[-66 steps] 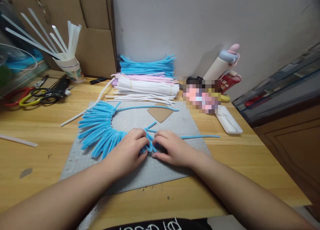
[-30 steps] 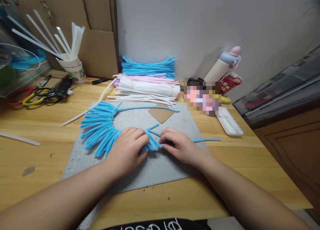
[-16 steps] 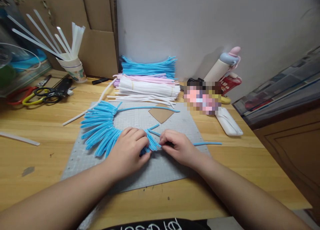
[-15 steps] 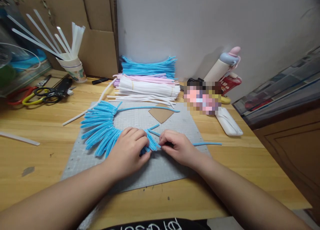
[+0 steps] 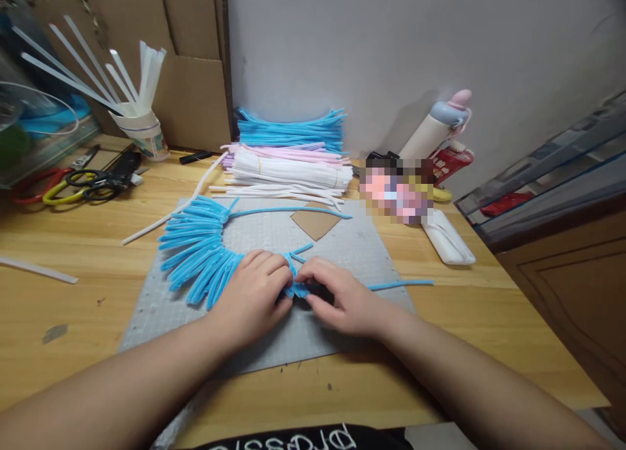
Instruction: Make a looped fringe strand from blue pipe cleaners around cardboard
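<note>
A fan of looped blue pipe cleaners (image 5: 195, 248) lies on a grey cutting mat (image 5: 337, 332), curving round from the upper left to my hands. My left hand (image 5: 259, 284) is closed on the fan's near end, its fingertips curled over the blue loops. Just right of it, my right hand (image 5: 337, 293) has its thumb and fingers around the last loops, pinching them; its fingertips are partly hidden. One blue stem (image 5: 405, 284) sticks out to the right from behind my right hand. Another long stem (image 5: 293, 210) runs right from the fan's far end.
Behind the mat lie bundles of blue (image 5: 291, 132) and white pipe cleaners (image 5: 293, 173). A brown cardboard piece (image 5: 315, 225) rests on the mat. Scissors (image 5: 98, 184) and a cup of glue sticks (image 5: 147, 137) stand left. A bottle (image 5: 425, 134) and a white case (image 5: 448, 238) are at right.
My right hand has shifted left, closer to my left hand, and its fingers have spread around the end loops. My left hand and the rest of the fan have hardly moved.
</note>
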`<state>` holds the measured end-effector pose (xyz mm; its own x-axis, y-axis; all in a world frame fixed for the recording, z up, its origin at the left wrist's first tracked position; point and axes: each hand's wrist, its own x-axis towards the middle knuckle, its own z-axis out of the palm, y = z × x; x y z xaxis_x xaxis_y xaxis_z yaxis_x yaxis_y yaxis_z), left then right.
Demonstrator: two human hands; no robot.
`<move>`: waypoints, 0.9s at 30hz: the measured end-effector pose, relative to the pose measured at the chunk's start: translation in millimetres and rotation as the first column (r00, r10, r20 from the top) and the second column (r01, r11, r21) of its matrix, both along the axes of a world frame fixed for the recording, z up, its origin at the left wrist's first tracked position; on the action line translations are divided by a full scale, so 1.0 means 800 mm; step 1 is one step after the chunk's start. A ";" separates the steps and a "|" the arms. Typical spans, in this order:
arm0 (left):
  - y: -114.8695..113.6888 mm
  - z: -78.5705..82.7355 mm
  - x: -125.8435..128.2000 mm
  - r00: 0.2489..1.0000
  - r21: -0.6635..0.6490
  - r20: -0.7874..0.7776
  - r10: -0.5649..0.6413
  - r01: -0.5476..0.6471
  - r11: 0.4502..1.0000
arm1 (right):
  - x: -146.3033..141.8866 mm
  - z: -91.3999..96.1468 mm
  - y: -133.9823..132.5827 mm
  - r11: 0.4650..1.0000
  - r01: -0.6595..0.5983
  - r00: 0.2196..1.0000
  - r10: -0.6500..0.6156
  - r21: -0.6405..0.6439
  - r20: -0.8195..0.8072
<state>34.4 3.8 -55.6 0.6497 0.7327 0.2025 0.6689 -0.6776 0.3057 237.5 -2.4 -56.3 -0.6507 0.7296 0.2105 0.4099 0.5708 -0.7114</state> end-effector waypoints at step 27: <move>0.000 -0.002 0.001 0.987 -0.125 0.115 0.109 -0.095 0.988 | -0.001 -0.007 0.005 0.999 0.034 0.998 -0.035 -0.017 -0.048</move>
